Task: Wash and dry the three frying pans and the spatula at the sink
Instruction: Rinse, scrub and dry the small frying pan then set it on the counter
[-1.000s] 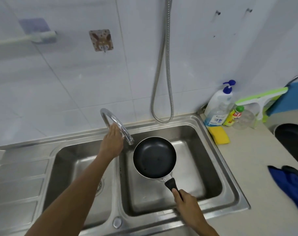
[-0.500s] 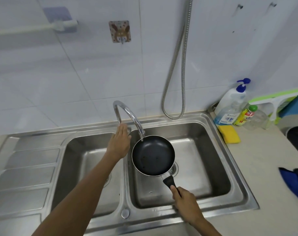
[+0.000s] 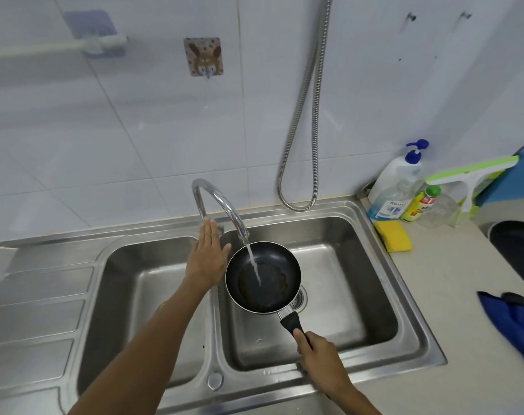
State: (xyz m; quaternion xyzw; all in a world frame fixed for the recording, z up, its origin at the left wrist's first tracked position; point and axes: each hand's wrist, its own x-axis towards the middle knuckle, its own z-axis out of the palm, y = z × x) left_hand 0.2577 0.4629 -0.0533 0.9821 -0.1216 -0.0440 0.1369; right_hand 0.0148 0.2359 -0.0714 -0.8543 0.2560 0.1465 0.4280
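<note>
Over right sink basin (image 3: 359, 298), small frying pan (image 3: 263, 277) held by handle in closed right hand (image 3: 322, 362), tap (image 3: 221, 205) stream hitting pan, flat open left hand (image 3: 208, 259) at tap base; rinse step, likely sponge (image 3: 393, 236) scrub next.

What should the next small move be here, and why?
Probably bring the left hand from the tap's base to the yellow sponge beside the sink. Water from the faucet is pouring into the small frying pan, which the right hand holds by its handle, and brownish residue shows inside.
</note>
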